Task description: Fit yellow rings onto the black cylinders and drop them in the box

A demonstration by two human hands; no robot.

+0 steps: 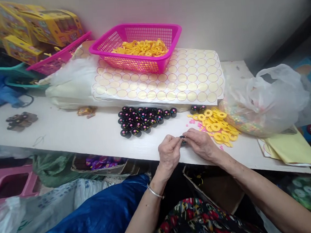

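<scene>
Just over the table's front edge, my left hand and my right hand meet fingertip to fingertip. Both are closed in a pinch on one small black round container, mostly covered by the fingers. Left of them stand several like black containers in packed rows, with pink centres and coloured specks on top. Two more black containers sit farther back. Beside my right hand lies a pile of yellow plastic rings with tabs, with tiny pink rings scattered along its near side.
A pink basket of yellow pieces rests on sheets of round stickers at the back. On the right stands a clear plastic bag of small coloured bits, with yellow paper by it. Yellow boxes are stacked at the left.
</scene>
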